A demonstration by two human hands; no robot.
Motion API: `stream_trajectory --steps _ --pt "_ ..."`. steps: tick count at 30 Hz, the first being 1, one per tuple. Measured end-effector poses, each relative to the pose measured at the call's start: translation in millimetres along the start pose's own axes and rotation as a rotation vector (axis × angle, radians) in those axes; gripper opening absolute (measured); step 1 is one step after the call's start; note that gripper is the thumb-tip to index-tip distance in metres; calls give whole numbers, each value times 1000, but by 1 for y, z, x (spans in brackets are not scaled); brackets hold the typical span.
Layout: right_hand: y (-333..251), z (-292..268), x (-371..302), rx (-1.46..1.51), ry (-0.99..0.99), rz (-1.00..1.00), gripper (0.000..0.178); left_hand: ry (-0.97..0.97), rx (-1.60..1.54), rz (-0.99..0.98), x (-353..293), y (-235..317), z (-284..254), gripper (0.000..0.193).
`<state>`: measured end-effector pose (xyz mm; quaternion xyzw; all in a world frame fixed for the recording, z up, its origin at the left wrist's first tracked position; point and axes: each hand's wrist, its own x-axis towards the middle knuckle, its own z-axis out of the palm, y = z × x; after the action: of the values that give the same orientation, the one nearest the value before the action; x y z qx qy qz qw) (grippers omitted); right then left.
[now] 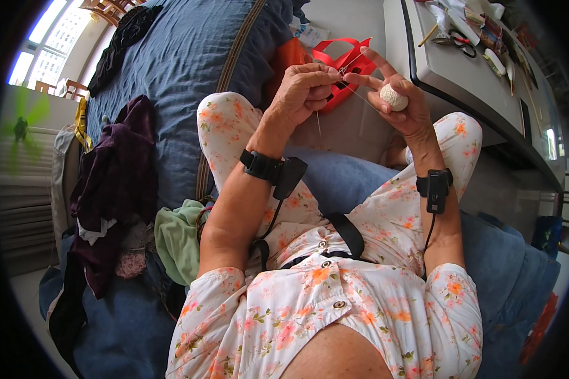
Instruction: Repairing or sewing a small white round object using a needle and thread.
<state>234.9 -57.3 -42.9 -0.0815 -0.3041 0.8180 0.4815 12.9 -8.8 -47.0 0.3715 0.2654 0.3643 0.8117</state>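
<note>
The largest thing near the hands was a wrinkled blue cloth cover over a long, padded mound, to the left of the left hand. A red bag with strap handles sat just behind the gap between the hands. The right hand was half curled, cradling a cream, round ball of wound thread against its palm, two digits stretched out. The ball looked light, slightly yielding and more grippy than slippery; a loose cupped hold seemed best, so that thread could unwind. The left hand was closed in a narrow pinch on a slim, needle-like rod, probably stiff and smooth, best held near its lower end. Below the left fingertips hung a fine, pale thread, likely limp and easily snagged.
</note>
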Motion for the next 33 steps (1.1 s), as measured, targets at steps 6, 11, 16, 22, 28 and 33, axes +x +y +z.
stream_trajectory --steps 6,11,16,22,28,33 --pt "-1 7 -1 -53 38 13 81 69 7 31 2 -1 -1 6" --pt "0 9 -2 -121 104 40 81 65 -80 65 3 -3 -7 8" --pt "-1 6 -4 -209 139 66 81 126 -115 48 5 -2 -8 4" --pt "-12 2 -12 -343 124 78 71 157 -28 122 3 -3 -10 10" --pt "-13 6 -18 -619 227 203 72 176 49 173 6 -3 -12 4" --pt "-9 16 -19 -852 265 375 71 254 252 304 8 -8 -17 8"
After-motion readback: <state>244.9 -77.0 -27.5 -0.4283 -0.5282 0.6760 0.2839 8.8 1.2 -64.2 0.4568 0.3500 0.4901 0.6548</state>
